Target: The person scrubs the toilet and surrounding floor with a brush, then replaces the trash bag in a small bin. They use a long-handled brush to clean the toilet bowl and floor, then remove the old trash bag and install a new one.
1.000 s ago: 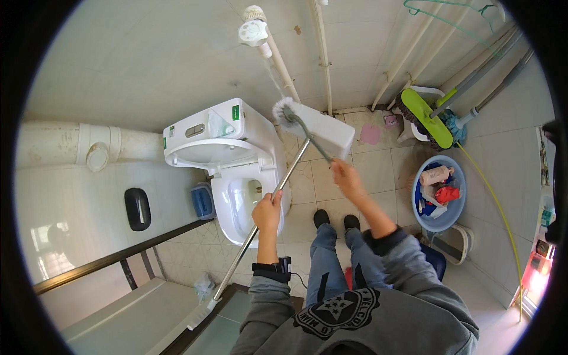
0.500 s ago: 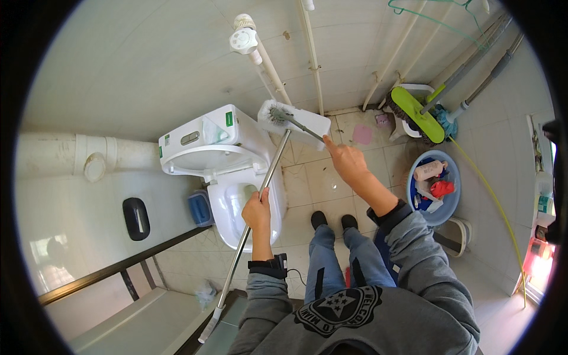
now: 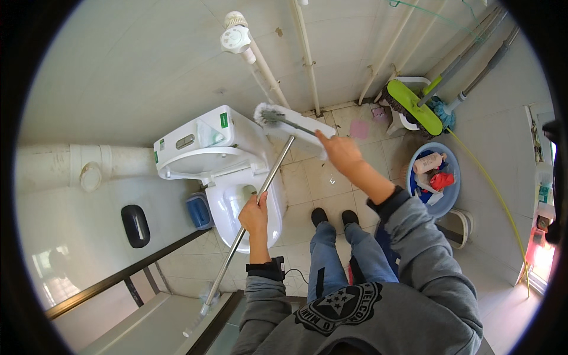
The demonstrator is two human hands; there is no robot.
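My left hand (image 3: 254, 214) is wrapped round the silver pole (image 3: 236, 241) of a flat mop, beside the toilet bowl. The pole slants from lower left up to a white, rectangular mop head (image 3: 318, 126), held above the floor. My right hand (image 3: 341, 152) grips the thin grey handle of a small brush (image 3: 294, 124). The brush lies across the mop head, its bristly end at the head's left end. Contact between bristles and mop head looks likely, but I cannot tell for certain.
A white toilet (image 3: 219, 192) with raised lid stands left, a blue bin (image 3: 199, 211) beside it. On the right are a blue basin (image 3: 449, 204) holding bottles and a red item, a green broom (image 3: 408, 106) and a yellow hose (image 3: 485, 171). White pipes (image 3: 307, 56) run up the wall.
The brush and my right hand have shifted slightly left. The mop head has tilted and moved a little, and the pole's lower end has swung left. My left hand has come slightly down and left.
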